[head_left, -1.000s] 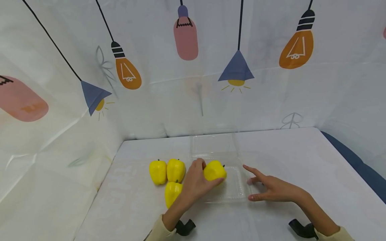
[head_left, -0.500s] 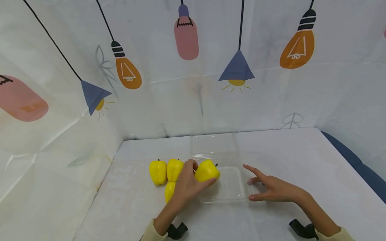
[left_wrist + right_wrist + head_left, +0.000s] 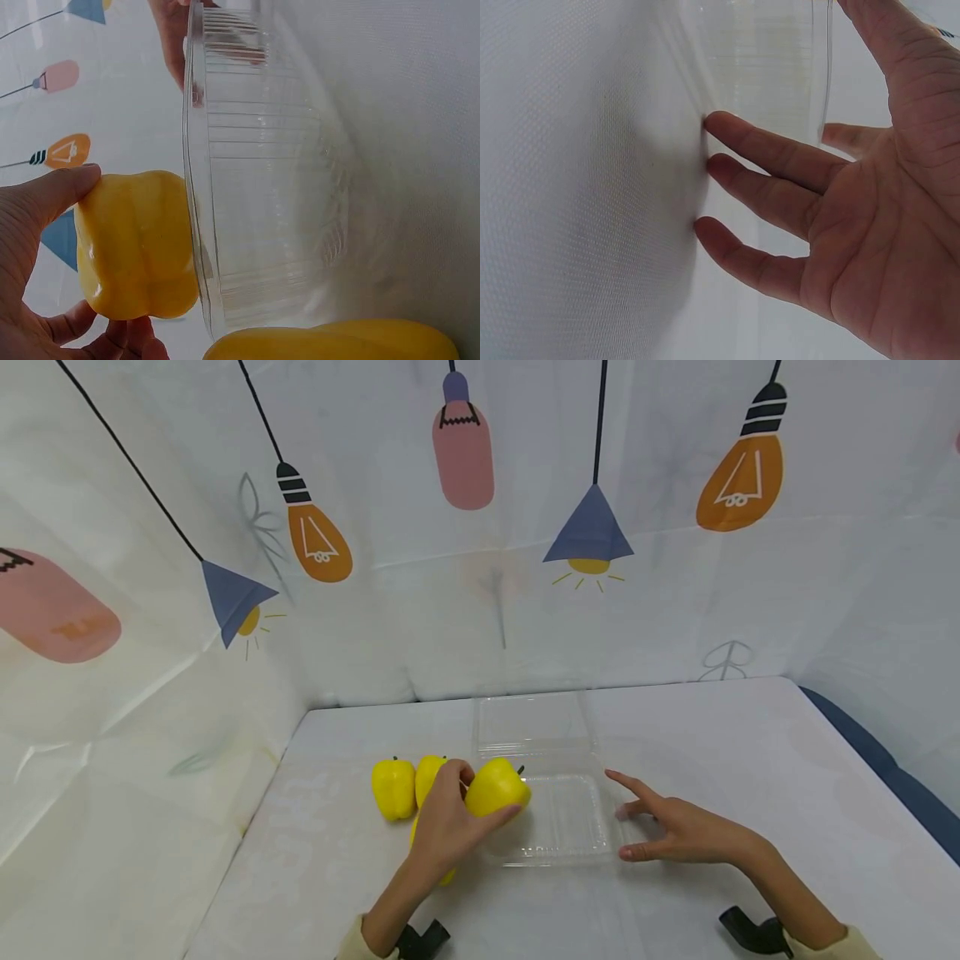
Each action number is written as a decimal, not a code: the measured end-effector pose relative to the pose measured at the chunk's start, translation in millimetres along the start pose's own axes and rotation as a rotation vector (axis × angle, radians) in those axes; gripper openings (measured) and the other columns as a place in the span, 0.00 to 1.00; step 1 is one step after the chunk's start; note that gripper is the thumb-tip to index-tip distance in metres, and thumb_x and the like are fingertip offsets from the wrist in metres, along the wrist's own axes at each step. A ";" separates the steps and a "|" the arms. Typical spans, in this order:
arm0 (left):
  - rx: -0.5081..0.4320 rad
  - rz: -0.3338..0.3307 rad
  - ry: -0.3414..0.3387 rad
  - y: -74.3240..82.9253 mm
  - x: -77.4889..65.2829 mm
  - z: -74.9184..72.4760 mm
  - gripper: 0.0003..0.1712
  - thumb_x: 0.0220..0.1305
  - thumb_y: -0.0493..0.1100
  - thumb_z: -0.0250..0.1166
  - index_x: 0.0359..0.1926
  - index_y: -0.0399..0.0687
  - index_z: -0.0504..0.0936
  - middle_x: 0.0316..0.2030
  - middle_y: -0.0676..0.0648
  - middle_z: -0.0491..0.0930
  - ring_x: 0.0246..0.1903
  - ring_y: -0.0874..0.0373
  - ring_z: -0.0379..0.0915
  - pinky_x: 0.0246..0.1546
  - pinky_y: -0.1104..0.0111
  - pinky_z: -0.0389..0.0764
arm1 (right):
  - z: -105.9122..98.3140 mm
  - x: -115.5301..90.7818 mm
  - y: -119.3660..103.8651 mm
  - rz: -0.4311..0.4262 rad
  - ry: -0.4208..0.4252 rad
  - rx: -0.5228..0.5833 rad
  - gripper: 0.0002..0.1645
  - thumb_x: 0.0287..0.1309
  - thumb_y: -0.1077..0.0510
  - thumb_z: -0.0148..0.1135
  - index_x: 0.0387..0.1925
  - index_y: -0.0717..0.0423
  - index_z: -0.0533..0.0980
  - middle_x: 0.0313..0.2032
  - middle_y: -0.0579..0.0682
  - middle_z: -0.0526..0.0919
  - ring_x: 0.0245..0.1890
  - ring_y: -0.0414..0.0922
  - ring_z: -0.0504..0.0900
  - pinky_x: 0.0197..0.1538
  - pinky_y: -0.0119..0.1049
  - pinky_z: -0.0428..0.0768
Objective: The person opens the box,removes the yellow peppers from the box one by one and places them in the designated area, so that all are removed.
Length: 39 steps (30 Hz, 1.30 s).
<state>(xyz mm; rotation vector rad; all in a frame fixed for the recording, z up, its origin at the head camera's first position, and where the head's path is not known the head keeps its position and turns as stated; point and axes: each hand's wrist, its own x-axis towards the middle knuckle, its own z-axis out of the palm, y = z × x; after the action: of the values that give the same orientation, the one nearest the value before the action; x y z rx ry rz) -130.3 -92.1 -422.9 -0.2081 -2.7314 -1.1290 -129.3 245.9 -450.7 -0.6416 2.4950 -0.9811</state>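
My left hand [image 3: 441, 827] grips a yellow bell pepper [image 3: 497, 787] between thumb and fingers, over the left rim of a clear plastic clamshell container [image 3: 566, 818]. In the left wrist view the bell pepper [image 3: 139, 247] is level with the container's rim, outside its wall [image 3: 262, 180]. The container's lid [image 3: 532, 722] lies folded back toward the wall. My right hand [image 3: 686, 831] is at the container's right side with fingers spread. In the right wrist view, three fingertips of that hand [image 3: 885, 225] rest on the table beside the container [image 3: 765, 75].
More yellow bell peppers stand left of the container: one at far left [image 3: 393, 789], one beside it [image 3: 427, 774], and one mostly hidden behind my left hand [image 3: 447, 877]. Black curved pieces sit at my left wrist [image 3: 423, 941] and right wrist [image 3: 753, 931]. A printed curtain [image 3: 420, 610] hangs behind the table.
My left hand has moved left with the bell pepper, from over the container to its left rim, covering more of the other bell peppers. The right hand has stayed in place.
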 end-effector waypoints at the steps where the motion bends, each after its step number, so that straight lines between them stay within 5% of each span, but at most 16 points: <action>1: -0.002 0.001 0.005 -0.9 -0.3 -1.0 0.41 0.36 0.73 0.71 0.41 0.54 0.66 0.33 0.56 0.68 0.31 0.62 0.66 0.31 0.70 0.72 | 0.0 0.0 0.1 -0.001 0.001 -0.001 0.61 0.48 0.39 0.68 0.73 0.39 0.40 0.54 0.54 0.77 0.58 0.61 0.70 0.48 0.66 0.70; 22: -0.032 -0.014 0.091 -15.9 -10.6 -23.1 0.43 0.35 0.70 0.73 0.45 0.52 0.65 0.36 0.54 0.69 0.34 0.60 0.66 0.32 0.67 0.73 | -0.4 0.4 0.9 0.002 -0.004 -0.008 0.61 0.48 0.39 0.68 0.73 0.37 0.39 0.54 0.53 0.77 0.58 0.60 0.70 0.49 0.66 0.68; 31: -0.023 -0.081 0.069 -24.1 -13.5 -34.5 0.46 0.35 0.69 0.74 0.48 0.50 0.66 0.40 0.51 0.70 0.38 0.57 0.68 0.37 0.65 0.74 | -0.7 0.2 -0.9 0.012 -0.009 -0.008 0.60 0.49 0.39 0.68 0.73 0.39 0.40 0.54 0.53 0.76 0.58 0.60 0.70 0.49 0.66 0.68; 39: -0.010 -0.074 0.084 -28.7 -14.0 -44.9 0.47 0.38 0.71 0.72 0.53 0.48 0.68 0.43 0.51 0.71 0.41 0.57 0.68 0.39 0.64 0.75 | 0.0 0.2 -0.9 0.014 -0.006 -0.008 0.60 0.49 0.39 0.68 0.73 0.40 0.40 0.54 0.53 0.77 0.59 0.60 0.69 0.50 0.67 0.68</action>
<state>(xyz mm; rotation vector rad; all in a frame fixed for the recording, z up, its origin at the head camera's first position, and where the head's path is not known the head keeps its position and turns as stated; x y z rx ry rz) -117.3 -145.0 -414.3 -0.0597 -2.6807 -1.1432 -129.2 245.2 -450.1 -0.6275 2.4958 -0.9631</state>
